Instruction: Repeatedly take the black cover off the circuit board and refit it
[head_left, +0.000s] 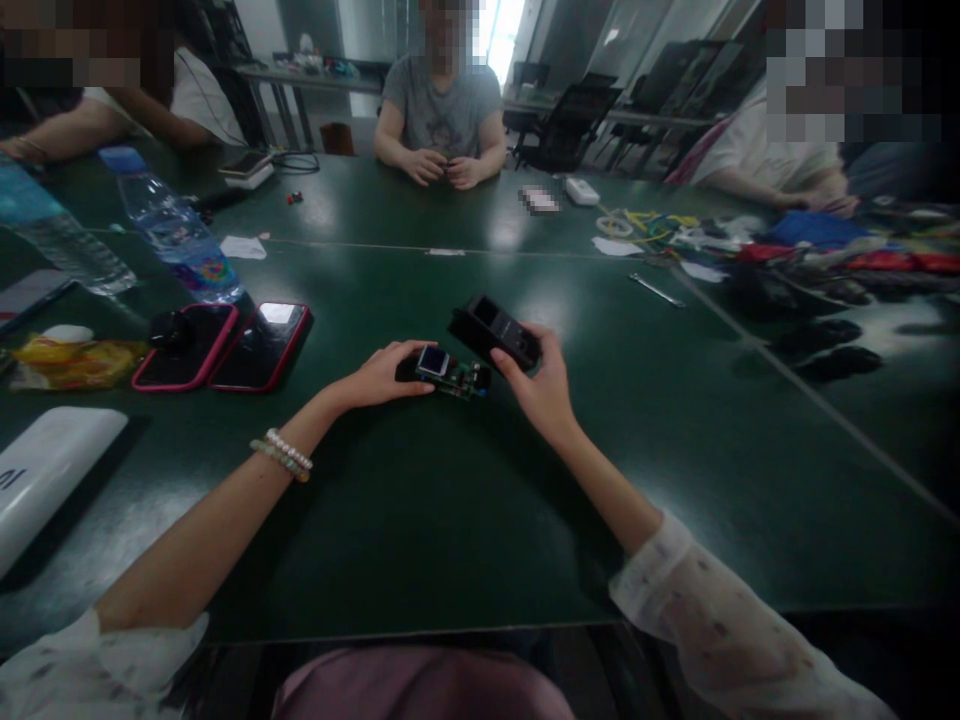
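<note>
Well inside table edge (450,628) — circuit board (457,378)

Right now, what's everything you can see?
Circuit board: 1, green, in left hand
Casing: 1, black, in right hand
Phones: 2, dark, pink edges, left
Bottles: 2, bluish, left
Packet: 1, yellow, left
Slab: 1, white, near left
Wrench: 1, silver, right
Cables: uncountable, mixed, right
Table: 1, green, underneath
Chairs: several, dark, background
People: 3, grey or white tops, around table
Bracelets: 2, pale, left wrist
Sleeves: 2, white, nearest
Left hand: 1, bare, centre
Right hand: 1, bare, centre
</note>
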